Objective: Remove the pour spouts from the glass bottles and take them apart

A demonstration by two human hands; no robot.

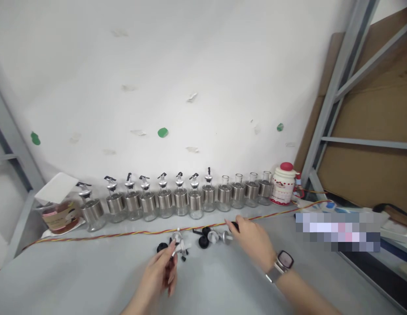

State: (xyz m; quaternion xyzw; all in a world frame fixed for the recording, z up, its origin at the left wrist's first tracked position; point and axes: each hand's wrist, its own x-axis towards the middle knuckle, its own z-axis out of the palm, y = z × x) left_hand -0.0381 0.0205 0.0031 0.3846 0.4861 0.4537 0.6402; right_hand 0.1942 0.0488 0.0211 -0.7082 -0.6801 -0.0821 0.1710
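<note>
My left hand (159, 269) is low in the middle, thumb and fingers closed on a silver bottle pourer (181, 248). Black pieces lie close beside it, among them a round black cap (162, 247). To the right, my right hand (254, 240), with a watch on its wrist, has its fingers closed around a small black cap (234, 226); its exact shape is partly hidden. Between the hands lie loose silver pourer tops (213, 236) and a round black cap (203, 242). Behind them, several glass bottles (165, 204) with metal bands carry pourers, and several open-necked bottles (238, 195) stand further right.
A twisted red and yellow cord (124, 235) runs across the grey table (92, 271) before the bottles. At the left stands a container with a brown label (60, 216). A white jar with a red lid (283, 186) stands at the right, near the metal frame (331, 96).
</note>
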